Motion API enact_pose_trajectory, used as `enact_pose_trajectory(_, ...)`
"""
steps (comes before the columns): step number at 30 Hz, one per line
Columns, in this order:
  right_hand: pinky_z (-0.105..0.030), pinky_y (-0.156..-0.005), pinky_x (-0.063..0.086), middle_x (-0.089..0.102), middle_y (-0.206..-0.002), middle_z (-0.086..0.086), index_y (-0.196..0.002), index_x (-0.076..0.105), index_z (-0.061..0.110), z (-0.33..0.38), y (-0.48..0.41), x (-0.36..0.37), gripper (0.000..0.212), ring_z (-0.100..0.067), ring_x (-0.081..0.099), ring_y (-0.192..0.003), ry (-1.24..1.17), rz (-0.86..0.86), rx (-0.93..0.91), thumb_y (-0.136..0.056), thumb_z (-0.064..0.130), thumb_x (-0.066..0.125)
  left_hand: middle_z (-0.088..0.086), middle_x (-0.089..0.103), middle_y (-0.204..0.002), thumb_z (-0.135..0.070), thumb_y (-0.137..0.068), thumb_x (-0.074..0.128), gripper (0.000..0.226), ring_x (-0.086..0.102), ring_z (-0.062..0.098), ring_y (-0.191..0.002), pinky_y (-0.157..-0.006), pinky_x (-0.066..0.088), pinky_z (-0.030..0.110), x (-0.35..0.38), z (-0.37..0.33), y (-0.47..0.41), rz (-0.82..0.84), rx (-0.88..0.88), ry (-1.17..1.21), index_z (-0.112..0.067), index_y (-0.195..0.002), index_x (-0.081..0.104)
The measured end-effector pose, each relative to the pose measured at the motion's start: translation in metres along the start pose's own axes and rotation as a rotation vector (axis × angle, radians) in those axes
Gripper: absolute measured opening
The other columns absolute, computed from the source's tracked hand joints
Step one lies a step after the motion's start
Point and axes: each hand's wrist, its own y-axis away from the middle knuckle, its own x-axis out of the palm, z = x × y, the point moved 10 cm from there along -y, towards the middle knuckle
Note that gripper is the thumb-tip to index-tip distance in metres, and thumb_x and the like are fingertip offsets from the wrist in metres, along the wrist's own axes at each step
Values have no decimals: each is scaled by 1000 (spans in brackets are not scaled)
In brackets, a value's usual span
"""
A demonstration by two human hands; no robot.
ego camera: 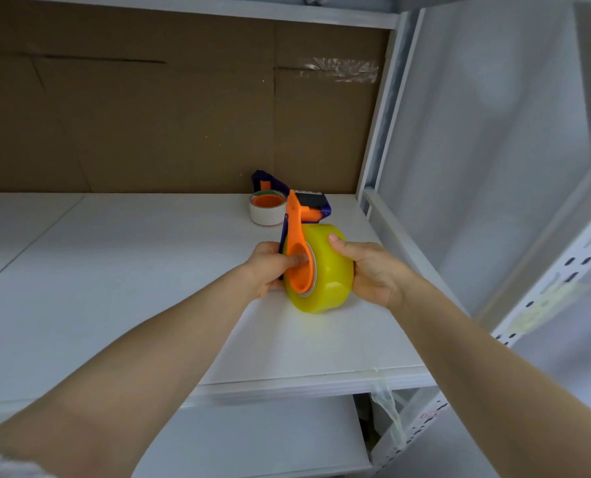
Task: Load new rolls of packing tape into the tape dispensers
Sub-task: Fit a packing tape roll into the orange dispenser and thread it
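1. Holding the yellow tape roll (328, 281) just right of frame centre, the right grip (373, 270) grasps it from the right. The thumb lies over the top of the winding and the fingers curl round the far side.
2. The left grip (270, 267) grasps the orange dispenser (296, 236) from the left, thumb pressed into its round hub.
3. The hub sits in the core of the yellow tape roll. The dispenser's orange arm rises above the roll, tilted toward the back, with a dark blue strip along its left edge.
4. The roll stands on edge, low over the white shelf (114, 270). Cannot tell whether its bottom touches the shelf.
5. Behind the hands, at the back of the shelf, lies a second dispenser (313, 205), dark blue and orange. A white tape roll (267, 215) sits on its orange hub.
6. Brown cardboard (183, 115) lines the back across the upper frame, with a crinkled clear tape patch (342, 69) at its upper right.
7. A white metal upright (380, 115) bounds the shelf on the right.
8. A lower shelf (252, 439) shows at bottom centre.
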Motion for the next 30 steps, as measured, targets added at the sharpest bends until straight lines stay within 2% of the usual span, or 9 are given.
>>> enact_pose_trajectory(4,-45,-84,54,67,-115,-12,-121,57,11,-7,1,2,55,-30,64,-104,-128,15,-74,-72,31,69,11,62,-120,-19,-89,63,41,61,27,-105,-82,52,37,-2,-1,-2,-4,10,-90,-9,-127,53)
enact_pose_trajectory(9,-38,-90,54,66,-117,-10,-120,60,11,-11,2,11,64,-24,65,-103,-169,135,-224,-61,31,75,12,62,-121,-23,-90,62,41,62,25,-102,-74,53,34,-2,6,-1,6,-9,-64,-9,-127,51)
enact_pose_trajectory(13,-39,-95,51,63,-124,-13,-125,57,8,-18,1,10,80,-26,62,-109,-150,221,-230,-54,28,89,12,57,-127,-19,-91,60,46,58,29,-110,-80,52,38,-9,2,-2,-28,36,-72,-8,-132,45)
enact_pose_trajectory(16,-44,-96,49,60,-125,-12,-130,50,10,-6,1,7,63,-30,59,-112,-91,138,-168,-74,25,75,13,54,-131,-18,-91,59,48,56,32,-115,-82,51,41,-11,0,-3,-51,57,-89,-9,-135,42)
enact_pose_trajectory(18,-45,-97,48,59,-119,-7,-126,46,19,6,-1,6,46,-27,59,-110,15,7,-98,-88,41,58,13,54,-131,-17,-90,59,49,56,33,-116,-85,51,42,-11,-1,-4,-57,68,-104,-9,-135,42)
enact_pose_trajectory(20,-41,-92,50,59,-108,-2,-118,43,21,17,-1,6,48,-24,59,-101,135,-140,-41,-84,53,56,12,54,-132,-18,-90,60,49,56,33,-116,-91,51,45,-11,-2,-5,-61,75,-133,-10,-135,43)
enact_pose_trajectory(22,-39,-85,49,55,-105,-3,-123,42,19,24,-1,6,55,-24,56,-95,206,-234,-44,-82,51,61,13,55,-131,-18,-90,61,47,57,33,-115,-93,50,47,-12,-2,-5,-69,74,-143,-10,-133,45)
enact_pose_trajectory(26,-45,-87,51,61,-112,-9,-131,43,11,15,0,6,63,-29,61,-99,58,-188,-23,-79,34,71,14,57,-127,-17,-90,60,43,58,32,-113,-88,52,43,-11,-4,-5,-51,69,-147,-8,-130,47)
enact_pose_trajectory(30,-47,-89,51,66,-109,-10,-120,52,10,4,3,7,46,-29,64,-100,-51,-72,-45,-81,27,68,14,59,-126,-17,-91,60,40,58,32,-113,-84,51,40,-10,-8,-7,-33,79,-180,-6,-128,49)
